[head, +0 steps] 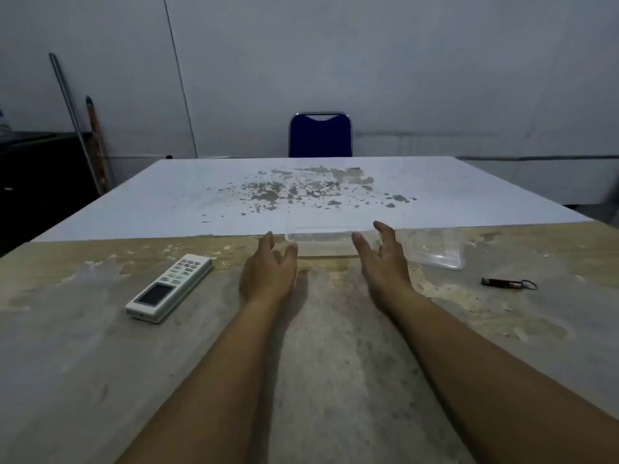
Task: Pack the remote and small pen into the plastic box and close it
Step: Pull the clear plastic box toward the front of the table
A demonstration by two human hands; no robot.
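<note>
A clear plastic box (326, 241) stands open on the table straight ahead, with its clear lid (435, 249) lying to its right. My left hand (269, 269) hovers at the box's near left corner, fingers apart and empty. My right hand (385, 259) is at the near right corner, also spread and holding nothing. A white remote (169, 286) with a dark screen lies to the left of my left hand. A small dark pen (507, 283) with a ring at one end lies far right on the table.
The worn wooden table (318, 346) meets a white stained board (301, 192) behind the box. A blue chair (320, 135) stands at the far side. Poles (78, 122) lean on the wall at left, above a dark cabinet (40, 162).
</note>
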